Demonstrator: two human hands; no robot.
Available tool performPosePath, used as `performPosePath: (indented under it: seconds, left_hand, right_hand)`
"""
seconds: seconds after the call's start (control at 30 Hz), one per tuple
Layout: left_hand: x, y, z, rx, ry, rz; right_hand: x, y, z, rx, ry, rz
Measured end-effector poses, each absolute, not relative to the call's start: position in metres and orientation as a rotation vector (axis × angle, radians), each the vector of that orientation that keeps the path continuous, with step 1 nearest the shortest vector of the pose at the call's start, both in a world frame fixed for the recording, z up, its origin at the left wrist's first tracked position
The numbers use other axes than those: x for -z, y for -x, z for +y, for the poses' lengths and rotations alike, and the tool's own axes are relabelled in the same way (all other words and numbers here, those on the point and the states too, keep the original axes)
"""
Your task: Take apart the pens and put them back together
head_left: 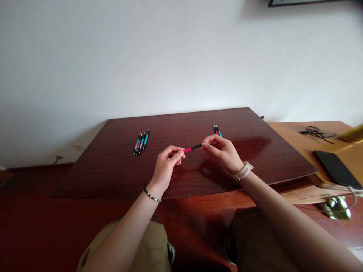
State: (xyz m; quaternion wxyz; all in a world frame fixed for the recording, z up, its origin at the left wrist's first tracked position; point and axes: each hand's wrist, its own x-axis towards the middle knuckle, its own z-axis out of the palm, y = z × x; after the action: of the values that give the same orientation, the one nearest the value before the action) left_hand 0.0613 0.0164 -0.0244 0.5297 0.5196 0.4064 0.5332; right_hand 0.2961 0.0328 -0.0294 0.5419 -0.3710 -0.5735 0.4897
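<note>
A pink and black pen [188,150] is held between my two hands above the dark wooden table [176,128]. My left hand [168,163] pinches its pink end, and the fingers hide part of that end. The thumb and fingertips of my right hand [222,151] close on the black end's tip. Left of my hands, several teal, pink and black pens [141,142] lie side by side on the table. Just beyond my right hand lie pens in pink and teal [217,130], their lower ends partly hidden by the hand.
At the right, a lighter wooden table [286,132] bears a black phone [337,168], a coiled black cable [314,131] and a yellow object [353,135] at the edge of view. A white wall [170,56] stands behind the dark table.
</note>
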Motion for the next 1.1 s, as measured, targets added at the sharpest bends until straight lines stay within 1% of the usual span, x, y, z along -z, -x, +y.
performPosePath:
  seconds: [0.23, 0.43, 0.73, 0.87, 1.03, 1.1]
  left_hand:
    - [0.029, -0.057, 0.019, -1.260, -1.314, 1.032]
    - [0.028, -0.057, 0.018, -1.255, -1.357, 1.058]
    - [0.020, -0.057, 0.016, -1.209, -1.451, 1.082]
    - [0.019, -0.055, 0.018, -1.199, -1.494, 1.094]
    - [0.019, -0.050, 0.022, -1.225, -1.499, 1.120]
    - [0.019, -0.049, 0.024, -1.230, -1.489, 1.119]
  right_hand:
    - [0.027, -0.295, 0.031, -1.130, 0.898, -1.417]
    - [0.024, -0.295, 0.029, -0.993, 0.930, -1.540]
    - [0.026, -0.295, 0.030, -0.825, 1.121, -1.661]
    - [0.027, -0.294, 0.031, -0.881, 1.175, -1.590]
    - [0.020, -0.298, 0.031, -1.095, 0.974, -1.445]
    - [0.017, -0.300, 0.031, -1.115, 0.914, -1.469]
